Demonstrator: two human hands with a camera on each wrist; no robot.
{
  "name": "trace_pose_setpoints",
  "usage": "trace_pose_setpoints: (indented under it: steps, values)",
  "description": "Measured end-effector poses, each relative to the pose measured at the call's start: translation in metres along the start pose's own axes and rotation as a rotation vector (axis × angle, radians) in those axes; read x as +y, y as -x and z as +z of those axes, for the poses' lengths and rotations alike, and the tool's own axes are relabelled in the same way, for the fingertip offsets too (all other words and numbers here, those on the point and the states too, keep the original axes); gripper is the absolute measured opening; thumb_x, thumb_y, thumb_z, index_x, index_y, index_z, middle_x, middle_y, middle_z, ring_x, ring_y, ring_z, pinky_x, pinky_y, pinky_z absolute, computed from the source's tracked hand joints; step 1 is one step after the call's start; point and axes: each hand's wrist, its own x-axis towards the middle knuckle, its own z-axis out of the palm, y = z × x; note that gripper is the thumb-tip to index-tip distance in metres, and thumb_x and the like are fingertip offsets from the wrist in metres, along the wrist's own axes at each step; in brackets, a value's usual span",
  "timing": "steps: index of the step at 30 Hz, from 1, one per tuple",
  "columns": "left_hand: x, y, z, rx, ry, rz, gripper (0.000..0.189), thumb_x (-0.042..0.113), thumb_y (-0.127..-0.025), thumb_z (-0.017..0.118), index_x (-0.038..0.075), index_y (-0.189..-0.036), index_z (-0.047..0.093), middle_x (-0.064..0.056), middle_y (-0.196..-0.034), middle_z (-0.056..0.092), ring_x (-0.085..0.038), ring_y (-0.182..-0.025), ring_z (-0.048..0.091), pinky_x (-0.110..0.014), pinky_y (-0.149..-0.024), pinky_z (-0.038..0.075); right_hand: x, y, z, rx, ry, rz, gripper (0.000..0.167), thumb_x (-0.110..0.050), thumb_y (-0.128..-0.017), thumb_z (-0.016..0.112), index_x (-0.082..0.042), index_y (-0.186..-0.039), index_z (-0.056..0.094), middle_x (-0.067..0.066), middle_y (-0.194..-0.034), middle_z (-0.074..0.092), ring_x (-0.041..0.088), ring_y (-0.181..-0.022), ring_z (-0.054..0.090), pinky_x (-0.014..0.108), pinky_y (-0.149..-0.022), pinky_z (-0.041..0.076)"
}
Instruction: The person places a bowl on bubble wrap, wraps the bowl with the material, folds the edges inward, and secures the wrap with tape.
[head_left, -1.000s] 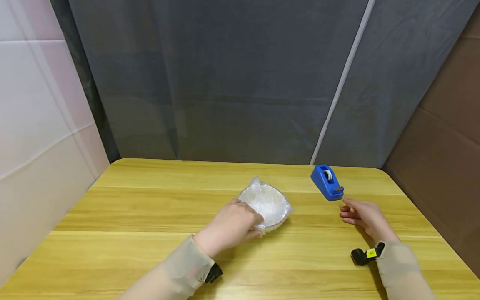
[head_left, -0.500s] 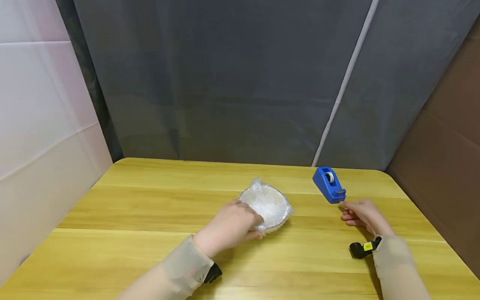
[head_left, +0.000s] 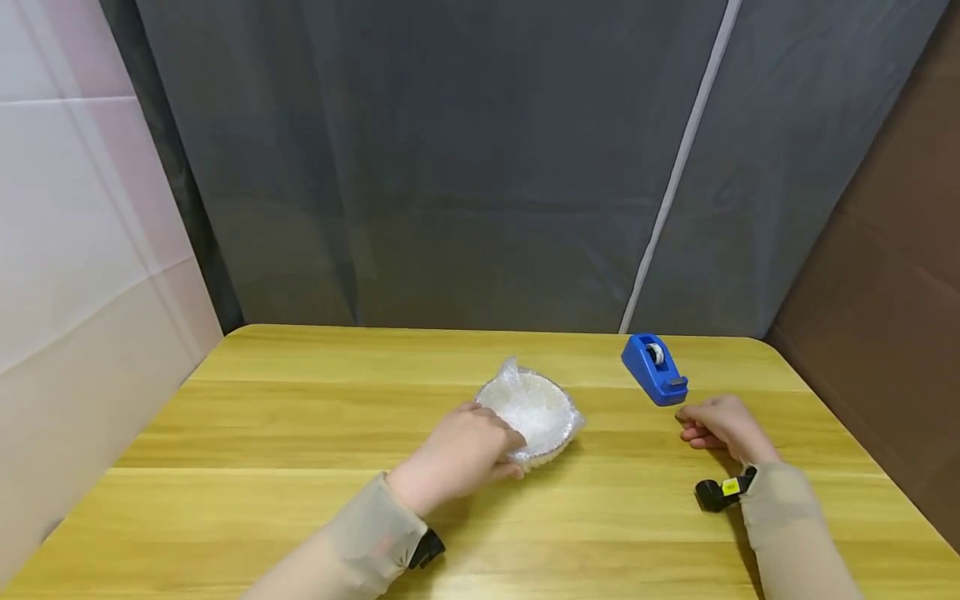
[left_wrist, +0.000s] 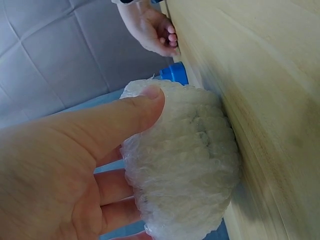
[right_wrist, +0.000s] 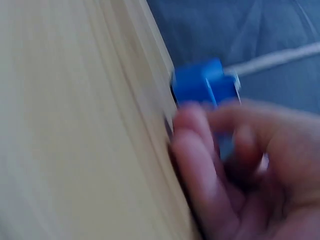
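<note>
A bowl-shaped thing wrapped in bubble wrap (head_left: 538, 414) sits on the table, its hollow facing up. My left hand (head_left: 463, 450) grips its near left rim; the left wrist view shows the thumb (left_wrist: 145, 107) on the wrap's outer side and the other fingers over the rim. To the right stands a blue tape dispenser (head_left: 654, 371) with a white-cored roll. Just in front of its cutter end, my right hand (head_left: 729, 427) pinches thumb and forefinger together. A faint, see-through strip of tape (right_wrist: 150, 99) seems to show at the fingertips, blurred.
The wood-grain table (head_left: 262, 417) ends at a dark grey curtain (head_left: 465, 183) behind. A white panel (head_left: 90, 250) stands on the left and a brown one (head_left: 892, 275) on the right. Black cameras are strapped at both wrists.
My right hand has drawn slightly back from the dispenser's cutter end, its thumb and forefinger coming together. The left hand and the wrapped bowl have stayed in place.
</note>
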Motion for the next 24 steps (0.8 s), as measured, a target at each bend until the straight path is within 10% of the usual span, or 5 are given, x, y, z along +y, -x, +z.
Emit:
trace_pose_setpoints:
  steps: [5,12,24]
  values:
    - [0.003,0.001,0.003,0.003,0.009,-0.007,0.025,0.046,-0.081,0.073,0.023,-0.091,0.073,0.012,-0.079,0.067,-0.011,-0.08,0.062,-0.042,-0.095,0.047,0.002,0.002,-0.013,-0.086,-0.082,0.02,0.022,-0.021,-0.096,0.059,-0.003,-0.082,0.061,0.001,-0.071,0.062,0.01,-0.062,0.063,0.026,-0.063,0.058]
    - [-0.002,0.0,0.0,0.031,-0.003,-0.005,0.025,0.046,-0.081,0.074,0.023,-0.089,0.073,0.013,-0.074,0.064,-0.009,-0.073,0.057,-0.036,-0.088,0.049,-0.047,0.022,-0.006,-0.099,0.049,-0.152,0.033,-0.024,-0.098,0.057,-0.008,-0.069,0.057,0.002,-0.066,0.056,0.012,-0.059,0.056,0.028,-0.061,0.057]
    - [0.003,-0.003,-0.001,0.001,-0.013,-0.02,0.023,0.045,-0.081,0.073,0.024,-0.091,0.073,0.012,-0.076,0.065,-0.012,-0.08,0.062,-0.042,-0.095,0.048,-0.132,0.04,0.104,-0.261,0.304,-0.571,0.044,-0.013,-0.085,0.067,-0.013,-0.054,0.035,-0.005,-0.054,0.034,0.012,-0.055,0.044,0.034,-0.07,0.053]
